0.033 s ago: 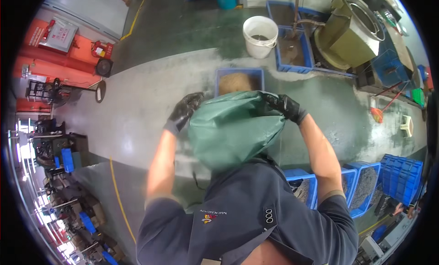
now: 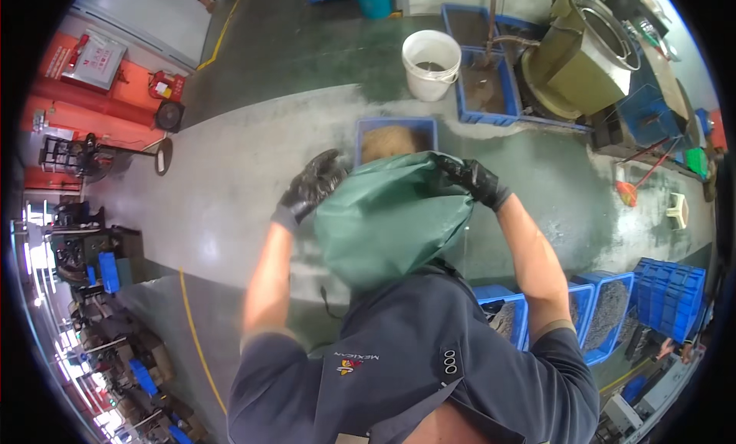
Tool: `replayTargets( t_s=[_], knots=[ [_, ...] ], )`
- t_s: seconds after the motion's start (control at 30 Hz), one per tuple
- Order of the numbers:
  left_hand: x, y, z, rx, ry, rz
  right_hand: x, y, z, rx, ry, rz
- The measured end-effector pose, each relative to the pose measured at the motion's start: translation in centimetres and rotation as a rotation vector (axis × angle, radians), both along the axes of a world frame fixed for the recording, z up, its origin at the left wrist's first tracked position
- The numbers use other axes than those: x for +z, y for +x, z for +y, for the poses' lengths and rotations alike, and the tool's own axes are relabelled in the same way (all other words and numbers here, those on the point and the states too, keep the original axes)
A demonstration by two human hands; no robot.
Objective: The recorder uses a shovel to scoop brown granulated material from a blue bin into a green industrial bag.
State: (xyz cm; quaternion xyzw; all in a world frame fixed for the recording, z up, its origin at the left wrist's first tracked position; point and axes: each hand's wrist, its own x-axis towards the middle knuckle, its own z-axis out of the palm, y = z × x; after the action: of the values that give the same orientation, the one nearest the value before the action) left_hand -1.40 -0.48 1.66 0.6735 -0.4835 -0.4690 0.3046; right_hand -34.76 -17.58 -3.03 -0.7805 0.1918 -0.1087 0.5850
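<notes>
I hold a green sack [image 2: 391,222] up against my chest with both hands in black gloves. My left hand [image 2: 310,187] grips the sack's upper left edge. My right hand [image 2: 471,177] grips its upper right edge. The sack's top end points toward a blue bin [image 2: 395,137] on the floor just beyond it, filled with brownish material. The sack hides the near side of the bin.
A white bucket [image 2: 432,65] and a long blue tray [image 2: 487,84] stand beyond the bin, beside an olive-green drum machine [image 2: 586,61]. Blue bins of metal parts [image 2: 606,314] and stacked blue crates [image 2: 671,298] sit at my right. Red equipment [image 2: 92,76] lines the left.
</notes>
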Motion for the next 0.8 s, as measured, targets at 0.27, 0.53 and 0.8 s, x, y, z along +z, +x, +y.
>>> replayTargets(
  t_s=[0.27,0.53,0.8],
  knots=[
    [2.7,-5.5,-5.6,-0.243,-0.459,-0.846,5.6,4.5,-2.5,-0.162,0.388,0.0],
    [-0.9,0.0,-10.0,-0.07,-0.35,-0.753,3.0,4.3,-13.8,0.027,-0.085,0.424],
    [1.0,0.4,-18.7,0.185,-0.009,-0.626,-12.9,8.0,-32.2,0.249,-0.415,0.258]
  ],
)
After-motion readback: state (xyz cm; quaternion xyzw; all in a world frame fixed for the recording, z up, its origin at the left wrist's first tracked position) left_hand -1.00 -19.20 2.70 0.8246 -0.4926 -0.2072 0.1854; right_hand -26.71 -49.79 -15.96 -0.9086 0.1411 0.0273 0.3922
